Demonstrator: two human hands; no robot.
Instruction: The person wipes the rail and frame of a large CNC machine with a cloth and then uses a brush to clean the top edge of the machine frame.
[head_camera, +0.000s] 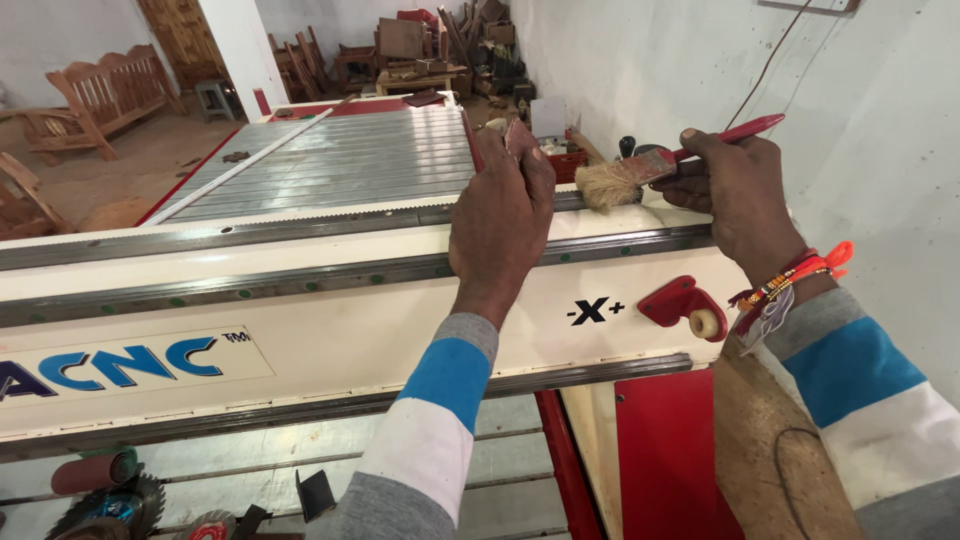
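Gripping a red-handled brush (640, 170) in my right hand (735, 190), bristles on the machine beam (300, 290); my left hand (500, 220) lies draped over that beam, fingers closed round a small brown block (517, 135).

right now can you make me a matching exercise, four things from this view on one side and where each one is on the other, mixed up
Things:
1. paintbrush
2. left hand
3. wooden bench
4. saw blade

Places:
A. far left, on the workshop floor
B. bottom left, below the machine beam
C. in the right hand, bristles on the beam's top
D. resting on the beam's upper edge, holding a small reddish block

Pairs: 1-C, 2-D, 3-A, 4-B
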